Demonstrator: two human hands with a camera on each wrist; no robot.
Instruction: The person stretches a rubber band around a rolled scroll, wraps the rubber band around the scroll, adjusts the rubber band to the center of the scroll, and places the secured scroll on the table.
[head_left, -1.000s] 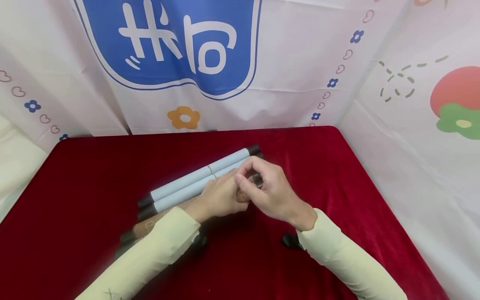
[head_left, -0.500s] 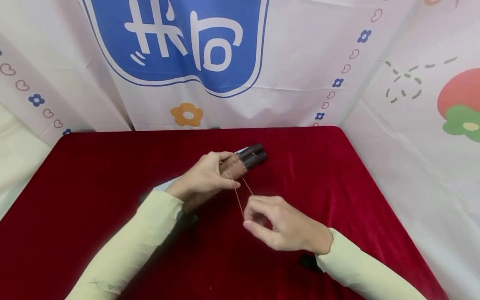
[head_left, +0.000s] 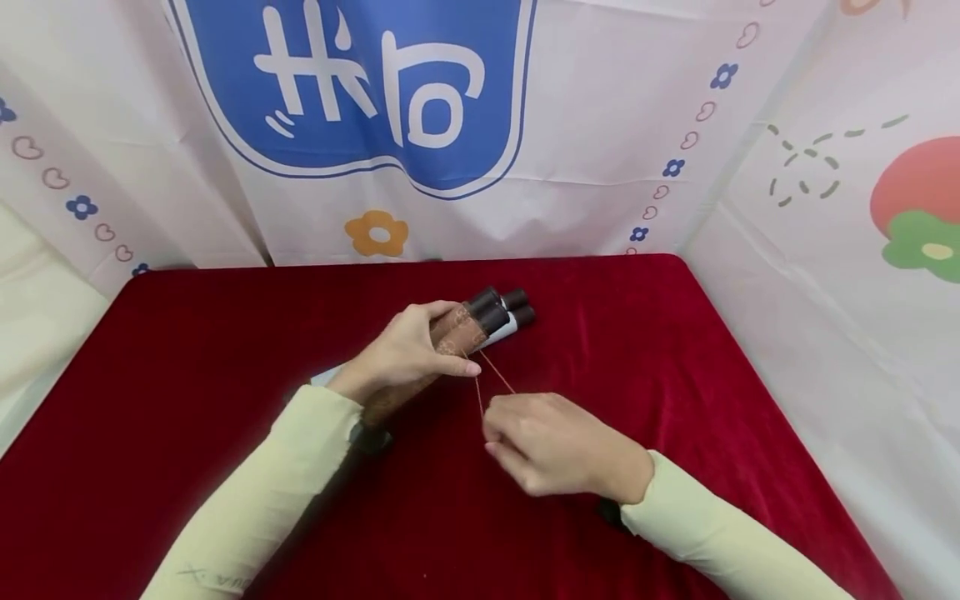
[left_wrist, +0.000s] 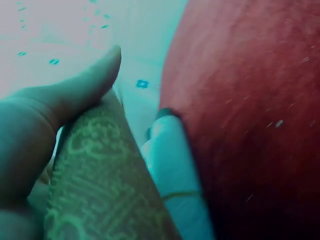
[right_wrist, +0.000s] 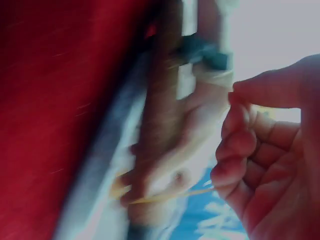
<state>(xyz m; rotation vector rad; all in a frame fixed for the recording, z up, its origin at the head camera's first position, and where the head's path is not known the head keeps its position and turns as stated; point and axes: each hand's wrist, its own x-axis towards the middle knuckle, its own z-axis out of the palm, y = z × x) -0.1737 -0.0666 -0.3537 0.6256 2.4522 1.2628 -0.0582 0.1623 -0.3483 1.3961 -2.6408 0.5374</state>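
Two brown patterned scrolls with dark end knobs lie side by side, tilted up to the right. My left hand grips them near their far ends, thumb along the near side. In the left wrist view its thumb lies over the patterned scroll. A thin tan rubber band runs as two taut strands from the brown scrolls to my right hand, whose curled fingers hold it. The right wrist view shows the stretched band blurred. Pale blue scrolls with dark ends lie behind, mostly hidden.
Red velvet cloth covers the table. A white printed curtain hangs behind it and along the sides. One pale scroll carries a thin band of its own.
My right hand has drawn back from the scrolls toward me, stretching the band. The left hand has turned and shifted the brown scrolls left, uncovering the pale scrolls' far ends.
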